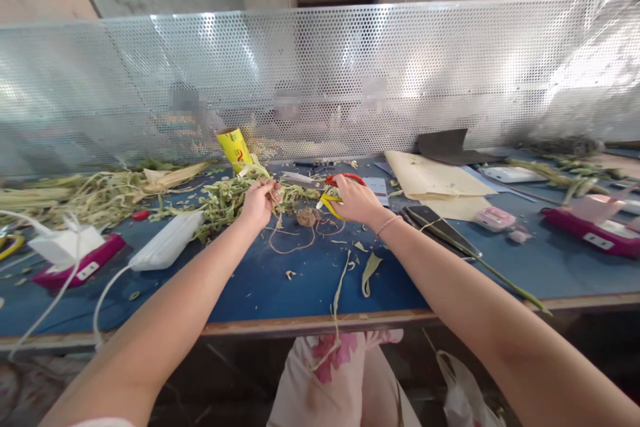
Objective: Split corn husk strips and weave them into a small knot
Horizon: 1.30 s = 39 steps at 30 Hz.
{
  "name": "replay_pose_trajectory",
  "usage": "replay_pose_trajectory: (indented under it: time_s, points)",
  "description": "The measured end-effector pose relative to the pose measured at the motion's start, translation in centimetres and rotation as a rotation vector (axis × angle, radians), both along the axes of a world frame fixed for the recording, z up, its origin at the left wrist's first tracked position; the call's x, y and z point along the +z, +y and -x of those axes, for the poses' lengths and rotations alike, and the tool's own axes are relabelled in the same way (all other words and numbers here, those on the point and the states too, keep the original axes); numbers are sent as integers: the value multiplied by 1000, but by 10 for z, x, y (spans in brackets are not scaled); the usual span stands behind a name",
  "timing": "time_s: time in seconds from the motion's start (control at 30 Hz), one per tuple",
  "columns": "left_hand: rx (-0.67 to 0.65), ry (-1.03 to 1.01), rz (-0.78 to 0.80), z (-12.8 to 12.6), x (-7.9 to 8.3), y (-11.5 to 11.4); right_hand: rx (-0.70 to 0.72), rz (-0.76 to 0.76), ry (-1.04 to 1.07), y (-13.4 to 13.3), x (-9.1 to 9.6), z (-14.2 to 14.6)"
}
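My right hand (356,198) is closed on a pair of scissors (303,180) with one red and one yellow handle. The blades point left, toward my left hand. Pale green plant strips stick up from my left hand (260,205), whose fingers are pinched round them. Under and beside that hand lies a pile of withered green leaves and stems (225,203). Between the hands, a small ball of brown twine (307,217) rests on the blue table (300,287), its loose end looping toward me. Cut leaf scraps (370,273) lie nearer the front edge.
A yellow tube (234,147) leans behind the pile, before a perforated metal screen (340,80). Power strips (80,260) and a white power bank-like block (167,240) sit left. To the right are beige paper (435,177), a black phone (440,230) and a pink case (494,218).
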<state>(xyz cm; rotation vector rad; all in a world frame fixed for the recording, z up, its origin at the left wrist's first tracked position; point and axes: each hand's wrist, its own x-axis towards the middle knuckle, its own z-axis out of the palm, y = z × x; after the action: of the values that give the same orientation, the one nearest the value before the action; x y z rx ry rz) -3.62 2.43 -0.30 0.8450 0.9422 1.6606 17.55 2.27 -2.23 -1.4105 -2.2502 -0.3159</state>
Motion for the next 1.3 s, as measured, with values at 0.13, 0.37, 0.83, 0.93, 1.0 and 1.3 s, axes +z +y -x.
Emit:
replay_pose_trajectory:
  time_s: [0.13, 0.37, 0.83, 0.93, 1.0, 1.3]
  points:
    - [-21, -41, 10, 1, 0, 0, 20, -9, -42, -1, -2, 2]
    - [-65, -40, 24, -1, -5, 1, 29, -71, -25, -3, -1, 4]
    - [-87, -11, 3, -2, -7, 1, 52, -82, -53, -2, 0, 6]
    - [-95, -12, 16, -3, -6, 0, 53, -75, -49, -1, 0, 6]
    - [-98, -5, 34, -4, -5, -1, 54, -74, -45, -1, 0, 6]
    - [-69, 6, 82, -5, -2, -3, 71, -91, -44, 0, 1, 4]
